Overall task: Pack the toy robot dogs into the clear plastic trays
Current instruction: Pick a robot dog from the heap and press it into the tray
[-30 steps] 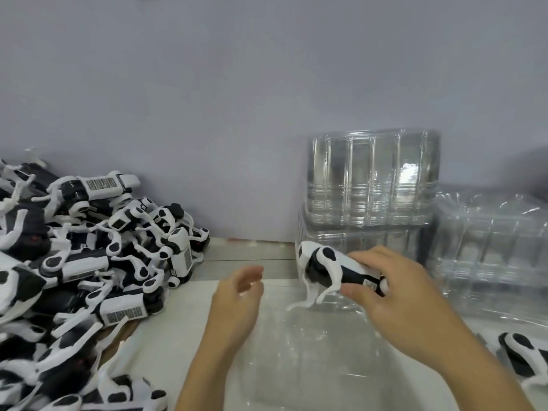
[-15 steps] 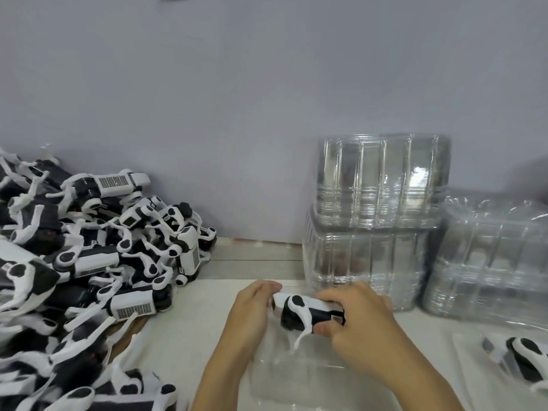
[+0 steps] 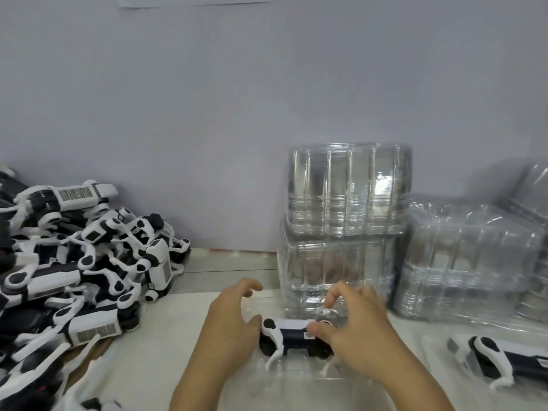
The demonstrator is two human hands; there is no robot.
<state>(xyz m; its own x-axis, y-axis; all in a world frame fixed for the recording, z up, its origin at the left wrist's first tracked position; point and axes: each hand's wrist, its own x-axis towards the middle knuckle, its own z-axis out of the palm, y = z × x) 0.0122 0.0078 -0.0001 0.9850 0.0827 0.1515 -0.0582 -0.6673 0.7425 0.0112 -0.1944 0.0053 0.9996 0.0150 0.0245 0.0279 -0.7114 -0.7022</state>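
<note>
Head view: I am seating the toy robot dog (image 3: pixel 292 336) in the clear tray (image 3: pixel 299 378) near me on the bench, right hand (image 3: pixel 354 330) pinching its body, left hand (image 3: pixel 234 321) loose-fingered, touching its head. I should press evenly, legs aligned.

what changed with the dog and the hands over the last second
The right hand brought the toy robot dog down from in front of the stacked trays into the clear tray lying on the table. The left hand closed in from the side and now rests against the dog's front end. The right thumb still presses on the dog's back. The pile of dogs and the packed dog on the right stayed put.
</note>
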